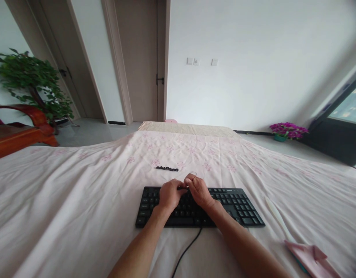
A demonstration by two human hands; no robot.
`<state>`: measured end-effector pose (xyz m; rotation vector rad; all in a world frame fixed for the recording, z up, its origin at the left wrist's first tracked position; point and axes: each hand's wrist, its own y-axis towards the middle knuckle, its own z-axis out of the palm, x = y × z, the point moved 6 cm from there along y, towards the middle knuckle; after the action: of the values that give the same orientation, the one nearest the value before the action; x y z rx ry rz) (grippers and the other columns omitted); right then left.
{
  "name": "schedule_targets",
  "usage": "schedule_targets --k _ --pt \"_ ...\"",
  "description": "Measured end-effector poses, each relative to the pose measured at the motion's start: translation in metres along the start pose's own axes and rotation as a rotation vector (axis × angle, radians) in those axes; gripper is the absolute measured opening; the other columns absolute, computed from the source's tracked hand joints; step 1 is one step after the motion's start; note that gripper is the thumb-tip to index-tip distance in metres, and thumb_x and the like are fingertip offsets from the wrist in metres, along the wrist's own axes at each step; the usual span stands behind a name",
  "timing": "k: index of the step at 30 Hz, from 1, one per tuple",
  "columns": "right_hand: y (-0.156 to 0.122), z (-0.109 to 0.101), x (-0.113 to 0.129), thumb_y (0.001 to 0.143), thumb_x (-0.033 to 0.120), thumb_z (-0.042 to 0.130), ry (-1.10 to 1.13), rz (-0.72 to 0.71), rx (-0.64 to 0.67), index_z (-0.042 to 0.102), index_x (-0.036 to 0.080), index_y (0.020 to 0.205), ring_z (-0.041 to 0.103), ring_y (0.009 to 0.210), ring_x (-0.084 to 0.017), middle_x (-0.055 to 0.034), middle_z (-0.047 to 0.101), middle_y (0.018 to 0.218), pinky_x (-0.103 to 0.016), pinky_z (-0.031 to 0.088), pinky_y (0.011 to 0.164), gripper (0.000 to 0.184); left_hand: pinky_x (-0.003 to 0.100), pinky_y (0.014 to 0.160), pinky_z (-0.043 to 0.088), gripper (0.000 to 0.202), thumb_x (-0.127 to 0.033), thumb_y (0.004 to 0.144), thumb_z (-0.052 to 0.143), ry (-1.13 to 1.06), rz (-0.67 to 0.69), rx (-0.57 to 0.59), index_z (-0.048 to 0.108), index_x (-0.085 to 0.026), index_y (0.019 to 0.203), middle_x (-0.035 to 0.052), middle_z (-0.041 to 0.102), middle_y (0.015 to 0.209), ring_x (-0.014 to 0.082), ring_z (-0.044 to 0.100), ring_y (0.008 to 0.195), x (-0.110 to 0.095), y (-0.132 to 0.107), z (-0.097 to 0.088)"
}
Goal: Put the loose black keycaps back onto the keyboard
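A black keyboard [183, 221] lies flat on the cloth, its cord running toward me. My left hand [169, 194] is over its upper left part, with thumb and fingers pinched together. Whatever those fingertips hold is too small or hidden to name. Right beside it, my right hand [197, 190] is closed around a thin wire tool, like a wire keycap puller [193, 173], whose loop sticks out beyond the fingers. The fingertips of both hands meet near the keyboard's top edge and cover some keys. Beyond the keyboard sits a row of several small black keycaps [167, 168].
A pale flowered cloth [93, 200] with wrinkles covers the surface. To the right lie a long whitish handle-like strip [277, 217] and a folded pink cloth [312, 258]. Farther off are a wooden chair [36, 129], a leafy plant [33, 81] and purple flowers [289, 130].
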<state>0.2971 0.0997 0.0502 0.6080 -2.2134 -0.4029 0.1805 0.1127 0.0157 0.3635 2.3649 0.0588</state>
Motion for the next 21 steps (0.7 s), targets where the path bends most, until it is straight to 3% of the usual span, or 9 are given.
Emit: schedule_targets --k 9,16,21 --pt "-0.009 -0.001 0.000 0.097 0.037 0.032 0.110 -0.020 -0.081 0.053 0.020 0.071 0.053 0.071 -0.015 -0.0023 0.054 0.072 -0.028 0.043 0.073 0.038 0.025 0.068 0.037 0.009 -0.032 0.078 0.065 0.030 0.045 0.002 0.069 -0.024 0.081 -0.0002 0.070 0.087 0.0167 0.062 0.083 -0.012 -0.003 -0.004" --pt "-0.014 -0.014 0.009 0.098 0.037 0.030 0.133 -0.043 -0.170 0.052 0.020 0.070 0.053 0.071 -0.016 -0.0037 0.055 0.072 -0.030 0.044 0.073 0.039 0.024 0.071 0.041 0.011 -0.026 0.080 0.060 -0.128 0.142 0.020 0.070 -0.023 0.083 -0.0002 0.071 0.084 0.0160 0.063 0.081 -0.016 -0.006 -0.003" --pt "-0.016 -0.011 0.025 0.097 0.033 0.032 -0.020 -0.178 -0.093 0.058 0.020 0.082 0.055 0.080 -0.018 -0.0071 0.060 0.082 -0.033 0.045 0.077 0.033 0.023 0.071 0.044 0.014 -0.020 0.080 0.054 -0.192 0.133 -0.062 0.068 -0.021 0.080 -0.0011 0.071 0.083 0.0147 0.063 0.079 -0.014 -0.005 -0.010"
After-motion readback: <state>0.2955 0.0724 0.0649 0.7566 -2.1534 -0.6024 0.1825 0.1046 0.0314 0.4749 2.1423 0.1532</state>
